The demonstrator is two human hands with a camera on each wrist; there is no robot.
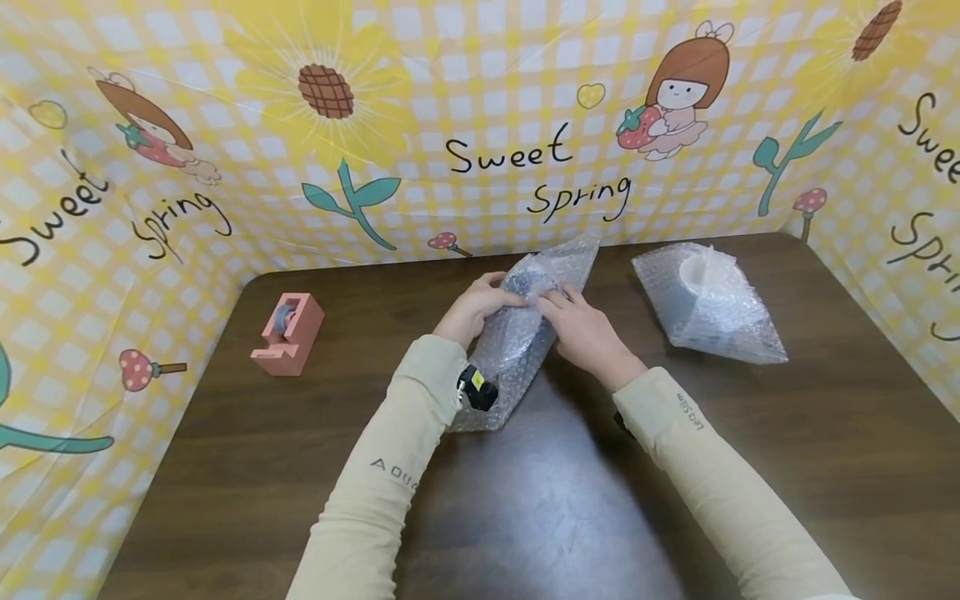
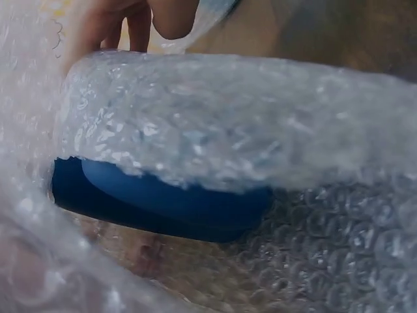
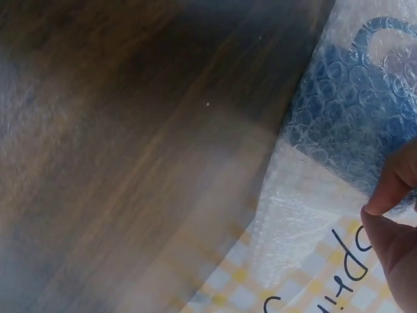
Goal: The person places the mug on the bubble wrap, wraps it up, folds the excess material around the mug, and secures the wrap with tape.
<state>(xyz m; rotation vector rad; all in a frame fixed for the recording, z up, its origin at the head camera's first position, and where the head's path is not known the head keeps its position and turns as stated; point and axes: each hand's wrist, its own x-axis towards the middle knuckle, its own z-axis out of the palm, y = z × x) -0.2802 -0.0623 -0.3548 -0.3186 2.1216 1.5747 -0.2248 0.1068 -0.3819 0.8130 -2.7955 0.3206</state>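
Around a blue mug (image 2: 163, 202) lies a sheet of clear bubble wrap (image 1: 510, 350), near the middle of the table. Part of the mug's blue side shows bare under a folded edge in the left wrist view; its handle (image 3: 384, 23) appears through the wrap in the right wrist view. My left hand (image 1: 477, 307) holds the wrapped mug from the left, its thumb across the top. From the right, my right hand (image 1: 588, 333) pinches the wrap between thumb and index finger, close to the left thumb.
A second bubble-wrapped bundle (image 1: 712, 308), with something white inside, lies to the right on the brown table (image 1: 825, 450). At the left stands a pink tape dispenser (image 1: 288, 337). Behind the table hangs a yellow checked cloth (image 1: 495, 92).
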